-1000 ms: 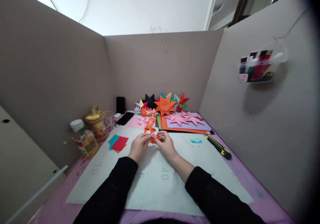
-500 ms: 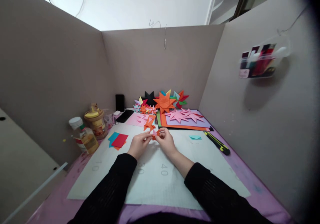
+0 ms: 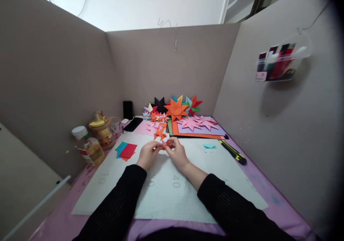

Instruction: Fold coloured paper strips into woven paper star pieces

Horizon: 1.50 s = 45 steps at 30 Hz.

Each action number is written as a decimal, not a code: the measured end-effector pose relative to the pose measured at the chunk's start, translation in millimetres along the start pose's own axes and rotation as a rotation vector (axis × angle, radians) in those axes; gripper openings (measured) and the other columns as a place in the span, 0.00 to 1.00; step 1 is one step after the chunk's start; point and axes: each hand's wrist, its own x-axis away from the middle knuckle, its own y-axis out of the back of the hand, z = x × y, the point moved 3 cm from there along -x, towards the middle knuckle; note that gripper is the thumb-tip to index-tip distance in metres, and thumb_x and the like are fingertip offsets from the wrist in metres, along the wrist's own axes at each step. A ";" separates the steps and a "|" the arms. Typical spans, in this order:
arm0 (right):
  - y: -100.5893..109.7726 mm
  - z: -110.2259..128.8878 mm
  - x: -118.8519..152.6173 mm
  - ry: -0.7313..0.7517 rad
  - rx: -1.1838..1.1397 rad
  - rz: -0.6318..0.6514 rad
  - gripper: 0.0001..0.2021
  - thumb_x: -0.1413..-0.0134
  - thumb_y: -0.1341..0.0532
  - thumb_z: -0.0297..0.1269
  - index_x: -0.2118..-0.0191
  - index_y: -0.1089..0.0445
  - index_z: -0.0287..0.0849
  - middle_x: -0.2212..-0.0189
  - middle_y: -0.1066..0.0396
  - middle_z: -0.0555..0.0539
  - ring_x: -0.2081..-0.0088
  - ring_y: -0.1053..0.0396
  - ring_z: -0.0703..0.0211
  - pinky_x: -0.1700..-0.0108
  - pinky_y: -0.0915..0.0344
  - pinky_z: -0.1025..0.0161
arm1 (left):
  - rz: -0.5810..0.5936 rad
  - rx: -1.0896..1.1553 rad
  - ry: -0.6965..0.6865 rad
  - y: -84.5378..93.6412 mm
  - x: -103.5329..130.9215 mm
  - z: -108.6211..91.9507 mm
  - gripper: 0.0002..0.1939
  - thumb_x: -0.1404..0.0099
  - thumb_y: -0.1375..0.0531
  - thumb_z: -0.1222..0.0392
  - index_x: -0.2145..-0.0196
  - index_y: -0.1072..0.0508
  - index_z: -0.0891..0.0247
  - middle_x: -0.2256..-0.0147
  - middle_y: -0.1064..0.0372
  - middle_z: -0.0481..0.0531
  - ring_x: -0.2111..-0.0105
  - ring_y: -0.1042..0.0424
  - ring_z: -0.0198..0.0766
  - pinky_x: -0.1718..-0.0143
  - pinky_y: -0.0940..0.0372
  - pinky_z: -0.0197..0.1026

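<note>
Between both hands, just above the white sheet (image 3: 161,201), is a small folded paper piece (image 3: 165,144) in orange and pink. My left hand (image 3: 148,154) pinches its left side, and my right hand (image 3: 177,153) pinches its right side. The fingertips cover much of it. Just behind the hands lie folded orange pieces (image 3: 160,131), with pink paper (image 3: 143,127) to their left. Red (image 3: 128,150), blue and orange squares overlap left of my left hand. A folded turquoise piece (image 3: 209,146) rests to the right of my right hand.
Paper stars, including a large orange one (image 3: 176,108), stand at the back. Pink stars (image 3: 189,123) lie on stacked coloured sheets. A cutter (image 3: 233,152) is at the right. A bottle (image 3: 92,149), a yellow-lidded jar (image 3: 103,131) and a phone (image 3: 133,124) are at the left.
The whole view has shifted slightly. The fingertips have moved a little around the small folded piece, which both hands still hold.
</note>
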 end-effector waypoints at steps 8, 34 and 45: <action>-2.8 -1.9 0.1 -0.036 -0.069 0.011 0.11 0.56 0.43 0.31 0.63 0.40 0.43 0.74 0.32 0.52 0.72 0.32 0.61 0.68 0.36 0.65 | 0.043 -0.149 -0.058 1.7 0.5 -3.1 0.05 0.40 0.45 0.64 0.68 0.29 0.60 0.68 0.30 0.51 0.66 0.33 0.37 0.63 0.39 0.38; -8.7 -10.0 -1.0 -0.151 -0.307 0.052 0.14 0.57 0.39 0.36 0.63 0.43 0.43 0.79 0.35 0.55 0.76 0.35 0.63 0.72 0.38 0.67 | -0.050 0.360 0.170 -2.5 -2.2 5.3 0.06 0.45 0.40 0.60 0.70 0.29 0.65 0.69 0.33 0.52 0.67 0.32 0.36 0.67 0.34 0.37; -3.8 -3.8 -4.9 -0.145 -0.312 0.058 0.12 0.54 0.40 0.44 0.69 0.40 0.43 0.84 0.43 0.58 0.82 0.43 0.67 0.78 0.46 0.69 | -0.069 0.362 0.098 3.2 -3.4 -3.3 0.05 0.45 0.39 0.60 0.71 0.27 0.64 0.69 0.31 0.53 0.66 0.31 0.37 0.66 0.34 0.37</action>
